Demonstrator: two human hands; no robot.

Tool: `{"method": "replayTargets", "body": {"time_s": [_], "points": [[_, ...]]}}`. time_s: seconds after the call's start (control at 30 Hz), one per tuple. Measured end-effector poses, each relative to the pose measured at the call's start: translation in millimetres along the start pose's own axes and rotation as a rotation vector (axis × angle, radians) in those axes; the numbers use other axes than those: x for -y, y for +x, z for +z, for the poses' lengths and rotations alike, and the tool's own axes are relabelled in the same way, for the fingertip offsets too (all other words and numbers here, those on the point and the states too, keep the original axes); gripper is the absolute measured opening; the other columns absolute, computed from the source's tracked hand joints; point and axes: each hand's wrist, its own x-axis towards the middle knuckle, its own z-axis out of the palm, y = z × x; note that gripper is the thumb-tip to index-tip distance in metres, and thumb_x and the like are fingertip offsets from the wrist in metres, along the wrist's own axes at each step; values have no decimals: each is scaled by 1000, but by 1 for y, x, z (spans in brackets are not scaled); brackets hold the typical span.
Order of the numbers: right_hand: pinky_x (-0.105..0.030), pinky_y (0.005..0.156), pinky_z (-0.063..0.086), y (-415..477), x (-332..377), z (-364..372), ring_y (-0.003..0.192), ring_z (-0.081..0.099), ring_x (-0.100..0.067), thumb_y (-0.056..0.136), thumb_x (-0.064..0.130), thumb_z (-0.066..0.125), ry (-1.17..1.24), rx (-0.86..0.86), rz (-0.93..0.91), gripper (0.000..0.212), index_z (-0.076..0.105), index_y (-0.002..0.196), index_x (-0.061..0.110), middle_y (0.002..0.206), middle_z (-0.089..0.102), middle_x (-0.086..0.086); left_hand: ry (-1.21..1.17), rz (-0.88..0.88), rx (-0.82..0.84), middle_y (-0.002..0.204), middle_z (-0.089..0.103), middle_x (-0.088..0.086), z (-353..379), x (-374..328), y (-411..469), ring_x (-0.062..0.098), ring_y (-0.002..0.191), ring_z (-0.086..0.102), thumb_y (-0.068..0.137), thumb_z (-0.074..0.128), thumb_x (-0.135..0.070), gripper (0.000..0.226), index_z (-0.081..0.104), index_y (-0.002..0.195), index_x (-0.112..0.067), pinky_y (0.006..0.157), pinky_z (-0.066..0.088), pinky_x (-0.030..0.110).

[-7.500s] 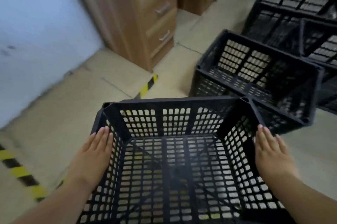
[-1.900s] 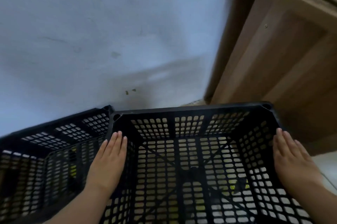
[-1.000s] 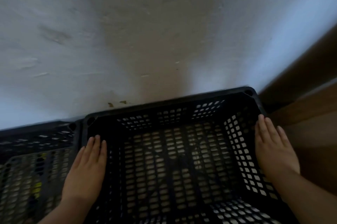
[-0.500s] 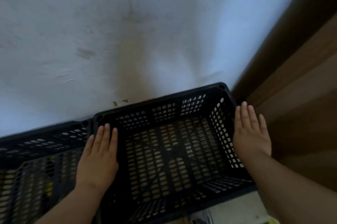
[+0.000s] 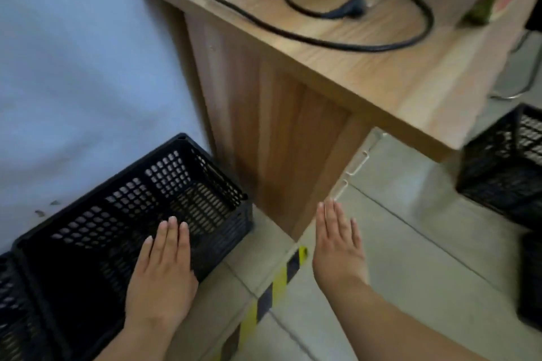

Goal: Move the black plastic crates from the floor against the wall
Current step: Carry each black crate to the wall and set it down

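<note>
A black plastic crate rests on the floor with its back against the white wall, beside a wooden desk. Another black crate stands to its left, only partly in view. My left hand hovers flat and empty over the first crate's near rim. My right hand is flat and empty over the floor, clear of the crate. More black crates stand on the floor at the far right.
A wooden desk stands right of the placed crate, with a black power cable and a dark device on top. Yellow-and-black tape runs across the tiled floor between my hands. A chair leg shows at the far right.
Both hands have come off the crate's sides, which now stands alone against the wall. My view has swung right, showing the desk top and the crates at the right.
</note>
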Motion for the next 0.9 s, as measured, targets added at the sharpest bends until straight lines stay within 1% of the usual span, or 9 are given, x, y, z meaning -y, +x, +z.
{"method": "replayTargets", "body": {"time_s": [0.13,0.2,0.3,0.4,0.57,0.7,0.77,0.83,0.9], "points": [[-33,86,-45,-38,-137,-16,98,-65,-12,76,8,-4,1,-15,176,61,-38,127,14,134,-46,-3,-1,225,38,128,56,26,-3,-115,-5,30,126,32,65,44,-32,72,49,123,10,117,-10,33],[-32,90,-44,-55,-212,-26,105,-62,-11,71,8,-6,-7,-109,265,66,-29,132,18,140,-36,-4,-4,314,59,126,58,24,-7,-187,-4,27,125,33,63,49,-35,73,53,121,10,117,-8,33],[-33,85,-45,-82,-334,-38,97,-66,-13,77,5,4,-49,-114,372,65,-38,127,16,134,-44,-4,-76,409,37,129,56,24,-19,-311,-2,29,125,34,64,42,-35,75,46,126,7,117,-9,33],[-33,86,-43,-109,-461,-52,109,-58,-15,79,6,2,-35,-154,453,64,-38,128,14,132,-47,-3,-142,465,-31,130,54,26,-28,-443,-4,31,125,33,64,34,-33,75,36,129,5,116,-7,32],[-36,92,-37,-160,-656,-52,121,-43,-18,93,15,18,-50,-106,581,68,-41,125,11,131,-49,-6,-140,576,15,131,54,25,-29,-654,-13,30,128,30,60,35,-31,77,39,129,4,115,-10,30],[-35,92,-36,-189,-772,-40,111,-53,-17,92,15,23,-16,-47,666,74,-45,122,12,129,-52,-5,-80,595,-104,136,49,23,-24,-782,-16,28,132,28,58,62,-26,81,44,129,6,115,-12,30],[-34,89,-39,-197,-814,-32,113,-52,-18,91,15,25,-8,-58,703,76,-44,123,13,126,-54,-5,-78,589,-107,147,33,21,-32,-831,-16,24,141,17,63,72,-28,93,29,139,3,112,-19,31],[-33,87,-40,-203,-851,-24,124,-45,-19,90,13,24,8,-70,737,74,-42,125,13,129,-51,-4,-64,636,-188,153,-3,14,-31,-873,-14,19,141,-9,80,58,-34,93,-5,141,-4,101,-35,30],[-32,87,-41,-205,-886,-13,132,-36,-18,90,13,23,6,-70,768,74,-41,125,14,133,-47,-4,-53,652,-173,154,1,13,-27,-910,-6,19,139,-7,79,60,-34,93,-5,140,-6,103,-35,31]]}}
